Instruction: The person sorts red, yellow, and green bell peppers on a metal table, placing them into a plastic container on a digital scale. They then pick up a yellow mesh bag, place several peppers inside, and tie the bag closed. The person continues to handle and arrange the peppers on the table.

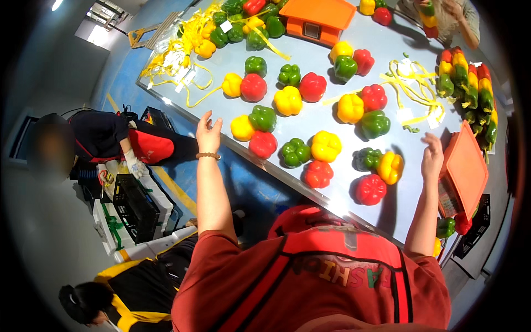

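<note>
Both my hands are empty and raised at either side of the metal-edged table [265, 164]. My left hand [208, 132], fingers apart, is near the table's left edge, close to a yellow bell pepper [242, 128] grouped with a green and a red one. My right hand [432, 155] has its fingers loosely spread beside an orange scale [468, 170]. Between my hands lie several groups of three bell peppers, each with one red [371, 189], one yellow [390, 167] and one green pepper [369, 159]. Yellow ties with white tags [415, 81] lie left of the stacked peppers.
A second orange scale [317, 18], loose green peppers [235, 32] and a heap of yellow ties [176, 50] occupy the far side. Tied pepper bundles [460, 79] lie at right. A co-worker [450, 20] stands across; two others are at left by a black crate [135, 209].
</note>
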Demonstrator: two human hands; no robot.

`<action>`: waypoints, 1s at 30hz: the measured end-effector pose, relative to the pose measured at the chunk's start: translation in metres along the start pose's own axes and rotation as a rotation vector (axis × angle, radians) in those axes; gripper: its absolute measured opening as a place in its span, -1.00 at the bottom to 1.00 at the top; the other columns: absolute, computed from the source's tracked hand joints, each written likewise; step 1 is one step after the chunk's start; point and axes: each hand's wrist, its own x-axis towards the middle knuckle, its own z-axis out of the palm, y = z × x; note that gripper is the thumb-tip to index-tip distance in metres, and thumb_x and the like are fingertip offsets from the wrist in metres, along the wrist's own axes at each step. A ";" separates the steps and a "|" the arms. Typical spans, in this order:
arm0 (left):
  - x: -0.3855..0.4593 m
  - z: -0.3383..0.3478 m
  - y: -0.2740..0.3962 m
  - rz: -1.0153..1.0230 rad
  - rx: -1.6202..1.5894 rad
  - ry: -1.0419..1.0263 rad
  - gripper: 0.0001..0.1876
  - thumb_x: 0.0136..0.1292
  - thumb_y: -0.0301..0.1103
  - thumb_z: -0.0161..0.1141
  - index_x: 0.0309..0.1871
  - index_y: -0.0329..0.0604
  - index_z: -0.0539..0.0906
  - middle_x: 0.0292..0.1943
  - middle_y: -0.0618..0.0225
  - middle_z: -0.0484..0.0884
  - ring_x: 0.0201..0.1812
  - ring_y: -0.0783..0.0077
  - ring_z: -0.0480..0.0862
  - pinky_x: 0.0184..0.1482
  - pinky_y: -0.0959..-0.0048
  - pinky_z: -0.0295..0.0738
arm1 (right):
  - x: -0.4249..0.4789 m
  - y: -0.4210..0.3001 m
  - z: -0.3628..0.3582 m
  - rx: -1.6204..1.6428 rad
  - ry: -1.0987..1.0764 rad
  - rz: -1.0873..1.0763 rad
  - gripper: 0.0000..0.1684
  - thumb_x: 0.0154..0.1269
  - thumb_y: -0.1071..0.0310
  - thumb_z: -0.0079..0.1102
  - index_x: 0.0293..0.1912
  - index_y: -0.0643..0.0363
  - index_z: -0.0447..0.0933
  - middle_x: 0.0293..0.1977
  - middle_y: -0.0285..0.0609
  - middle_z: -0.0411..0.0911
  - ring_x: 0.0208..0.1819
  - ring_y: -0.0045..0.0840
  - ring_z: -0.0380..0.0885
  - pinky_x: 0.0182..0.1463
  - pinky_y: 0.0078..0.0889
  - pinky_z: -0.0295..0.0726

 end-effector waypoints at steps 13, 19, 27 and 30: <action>-0.083 -0.021 0.104 -0.088 0.071 -0.352 -0.33 0.27 -0.18 0.28 0.36 -0.26 0.31 -0.20 0.13 0.66 -0.59 0.54 0.55 -0.44 0.56 0.54 | -0.060 -0.015 -0.048 0.012 -0.251 0.089 -0.67 0.35 0.30 0.14 0.04 0.25 0.53 -0.18 -0.06 0.64 -0.12 -0.47 0.61 -0.01 -0.41 0.54; -0.190 0.016 -0.014 -0.198 -0.160 -0.223 -0.57 0.29 -0.34 0.26 0.16 -0.33 0.48 -0.32 0.35 0.62 -0.42 0.56 0.59 -0.34 0.57 0.53 | -0.099 -0.002 -0.081 -0.070 -0.188 0.195 -0.65 0.26 0.31 0.23 0.00 0.26 0.55 -0.27 -0.06 0.66 -0.20 -0.42 0.65 -0.11 -0.36 0.57; -0.240 0.080 -0.013 -0.018 0.100 -0.206 -0.06 0.01 -0.23 0.48 0.43 -0.11 0.17 0.32 0.09 0.22 0.24 0.19 0.37 0.15 0.18 0.42 | -0.170 0.040 -0.126 -0.154 0.016 0.414 -0.68 0.27 0.32 0.22 -0.01 0.22 0.57 -0.30 -0.05 0.66 -0.25 -0.45 0.65 -0.12 -0.42 0.58; -0.218 0.099 -0.013 0.242 0.140 -0.202 -0.10 0.05 -0.26 0.44 0.43 -0.16 0.17 0.32 0.05 0.20 0.26 0.11 0.35 0.25 0.16 0.29 | -0.186 0.035 -0.107 -0.097 -0.013 0.467 -0.70 0.27 0.33 0.22 -0.02 0.22 0.57 -0.31 -0.08 0.66 -0.27 -0.51 0.63 -0.15 -0.45 0.58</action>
